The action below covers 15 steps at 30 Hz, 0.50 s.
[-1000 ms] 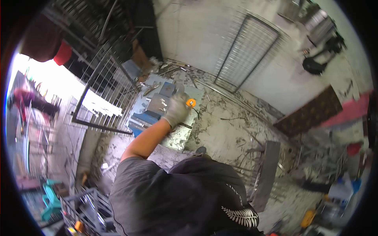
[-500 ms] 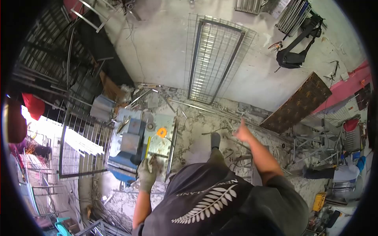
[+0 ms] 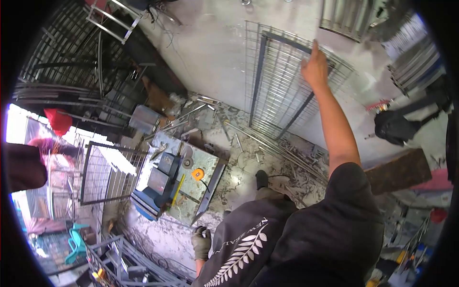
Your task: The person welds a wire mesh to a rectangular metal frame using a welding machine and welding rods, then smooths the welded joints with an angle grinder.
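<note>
My right hand [image 3: 315,69] is raised at the end of a stretched arm, its index finger extended upward and the other fingers loosely bent, with nothing in it. In this view it overlaps the top right of a dark-framed wire grille [image 3: 262,79] leaning on the wall. Lower down, my left hand [image 3: 201,241] wears a grey glove and hangs beside my shirt, fingers loosely curled and apart, no object showing in them. Nearest to it is the worktable [image 3: 195,186], which carries an orange tape measure [image 3: 197,174], a yellow strip [image 3: 178,190] and a blue machine [image 3: 160,179].
Metal bars [image 3: 272,148] and scraps lie on the floor along the wall. A second wire grille [image 3: 112,172] stands left of the table. A brown board [image 3: 401,172] and a black bag [image 3: 397,126] are at the right. Metal frames [image 3: 129,260] are stacked at lower left.
My right hand has risen from low over the floor bars to the grille's top. My left hand has drawn back from the table's edge toward my body. The view has shifted.
</note>
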Tool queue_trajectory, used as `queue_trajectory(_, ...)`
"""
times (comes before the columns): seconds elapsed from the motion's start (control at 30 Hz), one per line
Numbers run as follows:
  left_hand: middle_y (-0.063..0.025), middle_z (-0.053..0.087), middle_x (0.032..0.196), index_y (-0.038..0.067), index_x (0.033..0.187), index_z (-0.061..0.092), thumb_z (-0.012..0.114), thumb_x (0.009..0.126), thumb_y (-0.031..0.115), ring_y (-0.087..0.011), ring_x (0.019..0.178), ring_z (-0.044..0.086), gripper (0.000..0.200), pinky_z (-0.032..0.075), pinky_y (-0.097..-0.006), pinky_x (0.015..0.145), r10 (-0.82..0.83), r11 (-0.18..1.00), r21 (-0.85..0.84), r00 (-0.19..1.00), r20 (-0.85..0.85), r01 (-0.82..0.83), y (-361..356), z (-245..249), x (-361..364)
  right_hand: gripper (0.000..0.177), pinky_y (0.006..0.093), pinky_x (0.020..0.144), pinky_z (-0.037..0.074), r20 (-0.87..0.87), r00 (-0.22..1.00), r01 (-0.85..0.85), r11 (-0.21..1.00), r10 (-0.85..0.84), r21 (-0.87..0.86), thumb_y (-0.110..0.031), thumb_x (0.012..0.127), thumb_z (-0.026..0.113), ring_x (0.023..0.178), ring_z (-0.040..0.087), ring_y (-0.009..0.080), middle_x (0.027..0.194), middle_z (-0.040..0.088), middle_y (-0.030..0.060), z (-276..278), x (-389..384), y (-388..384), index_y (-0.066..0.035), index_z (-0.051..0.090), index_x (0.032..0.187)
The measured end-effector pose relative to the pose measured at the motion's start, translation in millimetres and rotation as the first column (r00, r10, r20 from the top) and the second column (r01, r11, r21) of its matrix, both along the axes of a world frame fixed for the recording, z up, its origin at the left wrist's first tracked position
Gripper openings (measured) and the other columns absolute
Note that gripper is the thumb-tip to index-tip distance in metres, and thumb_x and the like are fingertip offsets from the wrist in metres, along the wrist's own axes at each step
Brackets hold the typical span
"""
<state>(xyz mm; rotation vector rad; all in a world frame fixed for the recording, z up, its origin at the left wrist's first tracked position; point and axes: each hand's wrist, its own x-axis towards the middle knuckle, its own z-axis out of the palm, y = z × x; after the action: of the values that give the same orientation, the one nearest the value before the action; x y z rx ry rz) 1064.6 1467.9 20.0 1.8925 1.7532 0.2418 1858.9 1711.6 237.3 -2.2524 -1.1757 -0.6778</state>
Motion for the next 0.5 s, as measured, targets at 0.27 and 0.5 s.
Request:
queue_trajectory(0.27,-0.0135,0.077,0.127,0.012,0.11,0.083,0.085,0.091,0.029,-0.038,0.122,0.069,0.026,0.055,-0.0495,0.107,0.131,0.985,-0.094,0.985,-0.108,-0.142,-79.1,17.2,56.1,0.087,0.065,0.111,0.042,0.223,0.965,0.203,0.937,-0.141,-0.283,-0.022,0.091,0.08,0.14,0.049,0.039,0.147,0.052,0.0182,-35.6,12.9,39.1,-0.007,0.039,0.166)
queue_trajectory(0.5,-0.0171,0.075,0.128,0.008,0.112,0.082,0.081,0.094,0.026,-0.0396,0.122,0.069,0.026,0.055,-0.0482,0.107,0.377,0.926,0.046,0.909,-0.179,-0.375,-149.2,59.8,60.3,0.054,0.0626,0.107,0.04,0.079,0.981,0.19,0.957,-0.177,-0.221,-0.025,0.09,0.079,0.135,0.05,0.035,0.14,0.054,0.0162,-10.9,6.3,43.8,-0.003,0.061,0.136)
